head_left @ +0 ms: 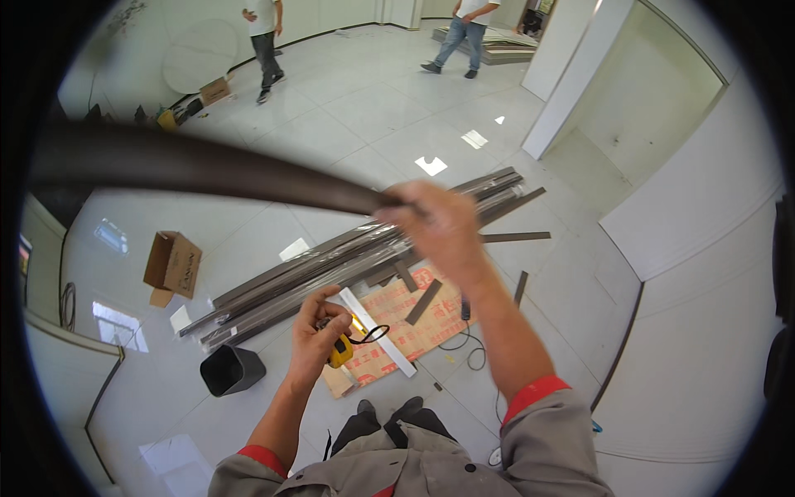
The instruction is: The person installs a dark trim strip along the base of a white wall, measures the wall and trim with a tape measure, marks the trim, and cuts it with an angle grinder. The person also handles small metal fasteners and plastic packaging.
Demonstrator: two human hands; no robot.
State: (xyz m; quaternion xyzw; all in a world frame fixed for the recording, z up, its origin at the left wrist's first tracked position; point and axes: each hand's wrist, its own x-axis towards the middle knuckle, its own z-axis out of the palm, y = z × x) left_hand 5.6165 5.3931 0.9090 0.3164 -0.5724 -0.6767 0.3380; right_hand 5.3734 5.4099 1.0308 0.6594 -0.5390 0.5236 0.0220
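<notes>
My right hand [432,224] is raised in the middle, closed on the end of a long dark strip [207,170], which stretches blurred to the far left. Lower down, my left hand [316,330] grips a yellow tape measure [339,352] with a black strap. Behind that hand, a white strip [393,352] lies across a printed cardboard sheet [373,369], along with short dark pieces [424,301]. A black handheld object [465,306] with a cord is beside my right forearm. Long wrapped dark profiles [269,306] lie diagonally on the floor beyond the cardboard.
An open cardboard box [174,269] and a dark square bin [232,370] stand at left. Two people [265,50] [468,41] are in the background, near stacked panels [509,54]. White wall panels [687,348] and a doorway line the right; loose items lie along the back-left wall.
</notes>
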